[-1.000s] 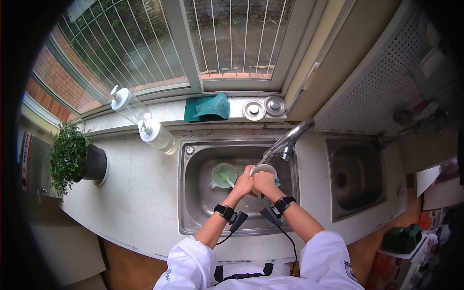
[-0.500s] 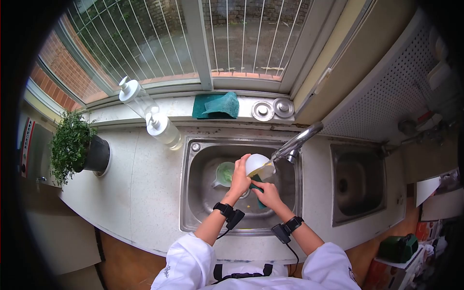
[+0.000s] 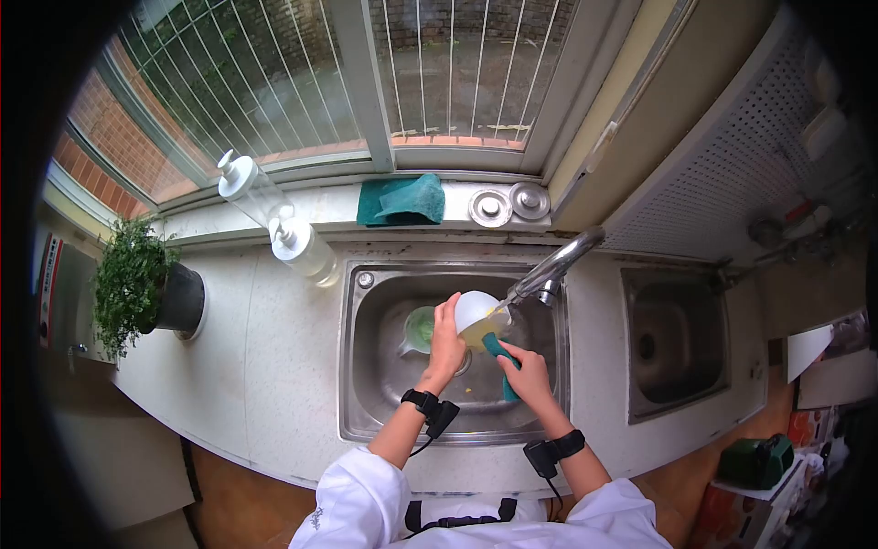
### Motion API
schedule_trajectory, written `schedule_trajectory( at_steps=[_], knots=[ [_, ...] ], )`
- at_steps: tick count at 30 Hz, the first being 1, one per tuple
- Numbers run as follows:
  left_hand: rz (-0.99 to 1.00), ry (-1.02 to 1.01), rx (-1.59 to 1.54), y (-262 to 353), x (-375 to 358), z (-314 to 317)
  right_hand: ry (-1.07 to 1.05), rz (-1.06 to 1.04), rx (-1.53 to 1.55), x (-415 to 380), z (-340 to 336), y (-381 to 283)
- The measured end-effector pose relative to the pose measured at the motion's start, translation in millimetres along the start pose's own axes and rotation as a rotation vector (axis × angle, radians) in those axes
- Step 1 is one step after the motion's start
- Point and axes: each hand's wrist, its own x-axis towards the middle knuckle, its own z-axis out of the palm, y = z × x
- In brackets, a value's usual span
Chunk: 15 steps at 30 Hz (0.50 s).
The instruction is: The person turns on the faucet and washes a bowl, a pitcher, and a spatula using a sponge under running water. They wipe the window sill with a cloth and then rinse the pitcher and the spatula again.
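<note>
My left hand (image 3: 445,346) grips a white bowl (image 3: 474,307) by its left side, tilted under the faucet in the steel sink (image 3: 366,384). Yellowish residue shows on the bowl's near side, where water from the faucet (image 3: 558,265) runs onto it. Closed around a green scouring pad (image 3: 497,347), my right hand (image 3: 529,375) is just right of and below the bowl, with the pad's upper end close to its edge. A small bowl with a pale green inside (image 3: 420,328) sits in the sink to the left, partly covered by my left hand.
Two pump bottles (image 3: 306,252) stand left of the sink, near a potted plant (image 3: 178,297). On the sill lie green cloths (image 3: 402,199) and two metal sink strainers (image 3: 491,209). A second sink basin (image 3: 677,343) is to the right.
My right hand has moved right and slightly down with the scouring pad, away from my left hand. The bowl's yellowish side shows more. The whole view has shifted slightly.
</note>
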Motion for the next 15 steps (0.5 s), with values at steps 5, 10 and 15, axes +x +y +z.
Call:
schedule_trajectory(
  at_steps=[5,10,15],
  knots=[
    [0.058,-0.061,0.189,-1.7,-9.4,-5.1,0.322,-0.178,-0.316,-1.9,-15.0,-35.2],
    [0.035,-0.029,0.179,-0.2,-22.0,-1.9,0.155,-0.152,-0.263,11.5,12.9,-29.2],
    [-0.020,0.014,0.142,-6.4,-22.2,-9.2,0.092,-0.192,-0.020,16.7,23.9,-37.7]
  ],
)
